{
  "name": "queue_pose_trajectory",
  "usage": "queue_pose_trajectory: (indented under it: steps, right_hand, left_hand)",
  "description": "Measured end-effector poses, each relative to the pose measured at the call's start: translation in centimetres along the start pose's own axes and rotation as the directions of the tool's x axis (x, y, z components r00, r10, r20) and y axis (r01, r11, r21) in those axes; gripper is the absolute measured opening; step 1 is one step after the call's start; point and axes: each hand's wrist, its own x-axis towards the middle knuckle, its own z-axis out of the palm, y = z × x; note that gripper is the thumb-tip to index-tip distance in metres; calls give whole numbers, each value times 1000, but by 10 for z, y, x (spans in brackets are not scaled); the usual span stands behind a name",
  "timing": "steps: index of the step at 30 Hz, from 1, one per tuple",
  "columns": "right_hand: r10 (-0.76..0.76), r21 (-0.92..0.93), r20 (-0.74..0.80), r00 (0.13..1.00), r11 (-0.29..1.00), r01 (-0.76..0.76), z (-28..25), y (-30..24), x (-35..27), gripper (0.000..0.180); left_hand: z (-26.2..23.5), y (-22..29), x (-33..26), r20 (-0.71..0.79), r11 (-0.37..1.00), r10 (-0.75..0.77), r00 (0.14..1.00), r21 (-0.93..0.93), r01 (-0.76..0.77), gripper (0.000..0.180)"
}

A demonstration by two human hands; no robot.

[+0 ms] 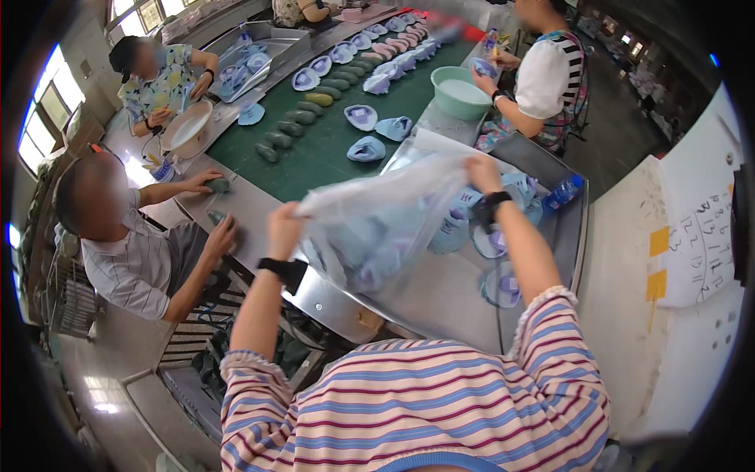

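both forearms raised from the lower edge, striped sleeves pushed back, a dark band on each wrist. left hand (pixel 285 228) held up with fingers clenched on the left edge of a clear plastic bag (pixel 377 228). right hand (pixel 483 171) higher and further out, fingers pinching the bag's right upper edge. the bag hangs stretched between the two hands, above the metal table (pixel 440 291); pale blue and lilac pieces show through it, blurred, shapes not resolved.

below and right of the bag, on the table: several light blue shoe pieces (pixel 502 285) with purple patches, lying loose; a plastic bottle (pixel 563 193) with blue cap near the far right rim.

right wall: large white sheet (pixel 704 252) with hand-drawn marks, two yellow square tags (pixel 658 241) just left of it, one above the other.

beyond the table a green belt (pixel 330 141) runs away from the camera, carrying a row of dark green shoe forms (pixel 303 118) and scattered blue pieces. a mint green basin (pixel 460 93) sits at its right side, next to a seated person in a white top. left side: a person in a striped grey shirt with both hands on the belt edge; further back a person in a patterned shirt holding a white round bowl (pixel 187 130).
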Motion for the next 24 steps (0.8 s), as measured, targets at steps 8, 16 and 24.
queue_pose_trajectory:
  steps: [8, 16, 24]
  right_hand:
    - [-275, -60, -400, 874, 960, 274, 6, -10, -35, 20]
    - [-632, 0, 465, 619, 700, 714, 70, -97, -137, 21]
    - [-522, -600, 390, 759, 481, 639, 38, -18, -91, 48]
  left_hand:
    - [-37, -37, -17, -383, 992, -65, 921, -127, 18, 33]
    - [83, 53, -91, 667, 559, 418, 616, 346, -754, 35]
    - [6, 28, -93, 707, 422, -115, 697, 670, -610, 12]
